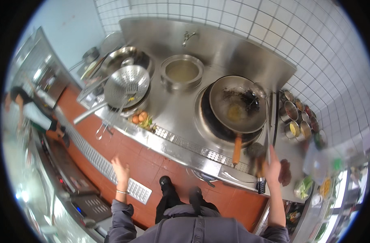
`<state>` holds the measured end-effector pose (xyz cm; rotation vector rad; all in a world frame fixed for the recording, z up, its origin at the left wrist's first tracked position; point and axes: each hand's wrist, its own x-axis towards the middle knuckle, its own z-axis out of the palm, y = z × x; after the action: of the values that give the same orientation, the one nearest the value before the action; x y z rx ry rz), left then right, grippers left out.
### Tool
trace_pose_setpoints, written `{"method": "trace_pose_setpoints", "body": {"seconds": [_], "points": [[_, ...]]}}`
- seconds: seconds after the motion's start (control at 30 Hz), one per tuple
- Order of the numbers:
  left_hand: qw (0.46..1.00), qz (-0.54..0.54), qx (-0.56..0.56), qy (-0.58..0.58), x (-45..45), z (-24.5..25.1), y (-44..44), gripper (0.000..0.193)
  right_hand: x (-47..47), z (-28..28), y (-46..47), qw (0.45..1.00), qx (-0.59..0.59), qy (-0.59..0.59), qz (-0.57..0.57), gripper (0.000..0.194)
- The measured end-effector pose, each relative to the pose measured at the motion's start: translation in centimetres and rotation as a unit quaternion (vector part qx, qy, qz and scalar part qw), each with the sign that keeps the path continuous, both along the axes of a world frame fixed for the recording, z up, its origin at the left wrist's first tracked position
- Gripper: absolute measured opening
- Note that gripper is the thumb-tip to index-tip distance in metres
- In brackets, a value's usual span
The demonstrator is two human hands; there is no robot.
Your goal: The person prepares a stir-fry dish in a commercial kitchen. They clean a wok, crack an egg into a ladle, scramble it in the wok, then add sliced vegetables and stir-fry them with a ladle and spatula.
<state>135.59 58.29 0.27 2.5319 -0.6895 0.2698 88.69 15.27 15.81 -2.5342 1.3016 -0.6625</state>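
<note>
My right hand (273, 167) is shut on the long metal handle of a ladle (267, 121), whose bowl lies at the far right rim of a wok. That wok (226, 103) rests tilted on a burner ring, its wooden handle pointing towards me. A little yellowish liquid, perhaps oil, pools in it beside dark, shiny patches. Just left of my right hand, a brush or scrubber with a wooden handle (260, 165) lies near the counter's front edge. My left hand (120, 172) hangs over the floor with its fingers apart, holding nothing.
A perforated strainer (127, 82) sits on a pot at left, beside several eggs (139, 117). Behind stands a pot of cloudy liquid (182, 73) below a tap (188, 38). Seasoning tins (291, 111) and chopped greens (303, 187) occupy the right. Another person (33, 109) is at far left.
</note>
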Motion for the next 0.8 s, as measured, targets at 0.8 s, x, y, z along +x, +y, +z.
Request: {"method": "trace_pose_setpoints", "body": {"seconds": [0.8], "points": [[0.55,0.077,-0.619,0.556,-12.3,6.0,18.1,0.045,35.8,-5.9,47.3,0.646,0.352,-0.028,0.677,0.062]]}}
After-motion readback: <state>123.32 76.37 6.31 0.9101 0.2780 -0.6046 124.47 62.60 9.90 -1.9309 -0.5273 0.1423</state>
